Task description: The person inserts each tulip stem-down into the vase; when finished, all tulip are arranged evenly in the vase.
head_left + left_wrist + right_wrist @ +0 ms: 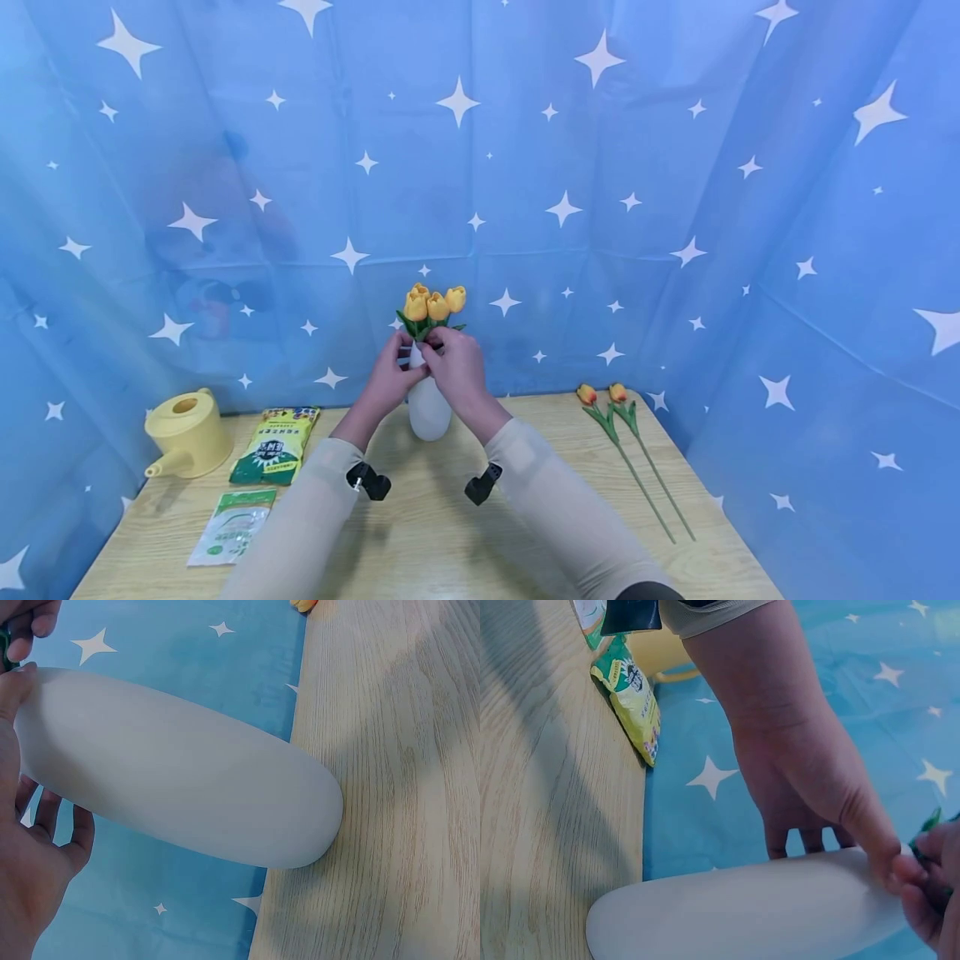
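A tall white vase stands on the table, its rounded body also filling much of the left wrist view. Several yellow tulips with green leaves rise from its mouth. My left hand holds the vase near the top; in the left wrist view its thumb lies on the near side, the other fingers around the far side. At the mouth, my right hand pinches the green tulip stems. Its fingertips are close to the left thumb in the right wrist view, where the stems are mostly hidden.
Two orange-red tulips lie on the right of the wooden table. On the left are a yellow watering can, a yellow-green packet and a white-green packet. A blue starry curtain hangs behind.
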### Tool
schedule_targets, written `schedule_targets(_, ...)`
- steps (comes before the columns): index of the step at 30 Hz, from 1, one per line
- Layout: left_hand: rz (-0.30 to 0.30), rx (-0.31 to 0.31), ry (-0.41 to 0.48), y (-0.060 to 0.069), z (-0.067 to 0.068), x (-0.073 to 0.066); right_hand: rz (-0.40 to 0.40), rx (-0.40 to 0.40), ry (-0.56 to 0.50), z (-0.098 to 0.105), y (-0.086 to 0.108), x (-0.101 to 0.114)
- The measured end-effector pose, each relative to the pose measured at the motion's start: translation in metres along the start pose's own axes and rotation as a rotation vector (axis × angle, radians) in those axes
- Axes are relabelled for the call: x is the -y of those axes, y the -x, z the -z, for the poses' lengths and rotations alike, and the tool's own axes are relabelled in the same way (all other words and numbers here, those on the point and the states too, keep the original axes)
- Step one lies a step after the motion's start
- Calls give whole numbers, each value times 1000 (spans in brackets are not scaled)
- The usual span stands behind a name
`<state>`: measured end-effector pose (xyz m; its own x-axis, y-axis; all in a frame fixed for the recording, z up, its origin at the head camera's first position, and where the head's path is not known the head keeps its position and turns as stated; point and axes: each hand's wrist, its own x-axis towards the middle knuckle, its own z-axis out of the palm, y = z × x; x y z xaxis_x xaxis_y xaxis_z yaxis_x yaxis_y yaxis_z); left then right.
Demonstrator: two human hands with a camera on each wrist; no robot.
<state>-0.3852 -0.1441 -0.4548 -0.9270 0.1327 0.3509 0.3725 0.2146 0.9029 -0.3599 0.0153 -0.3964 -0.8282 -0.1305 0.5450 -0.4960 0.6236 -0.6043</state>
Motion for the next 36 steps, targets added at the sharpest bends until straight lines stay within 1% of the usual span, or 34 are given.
schedule_targets(4, 7, -3, -2, 0, 0, -1, 23, -12, -56, 4, 3, 0)
schedule_targets(8, 21, 0, 2, 1, -1, -3, 71, -54, -122, 11, 9, -1)
schedule_targets(11, 42, -1, 5, 0, -1, -3, 113, -77, -180, 20, 14, -2)
schedule_targets(16, 75, -3, -15, 1, -2, -2, 138, -107, -264, 40, 27, -6)
schedule_targets(19, 95, -4, -18, 1, -2, -2, 112, -123, -292, 53, 37, -12)
schedule_targets(22, 118, -6, -24, 2, -2, -3, 65, -132, -307, 65, 47, -20)
schedule_targets(26, 140, -6, -35, 2, -1, -6, 12, -139, -303, 79, 59, -38)
schedule_targets(30, 141, -3, -34, 2, 0, -7, -44, -134, -261, 93, 72, -65)
schedule_targets(36, 148, 2, -34, 1, 0, -6, -174, -103, -207, 117, 95, -113)
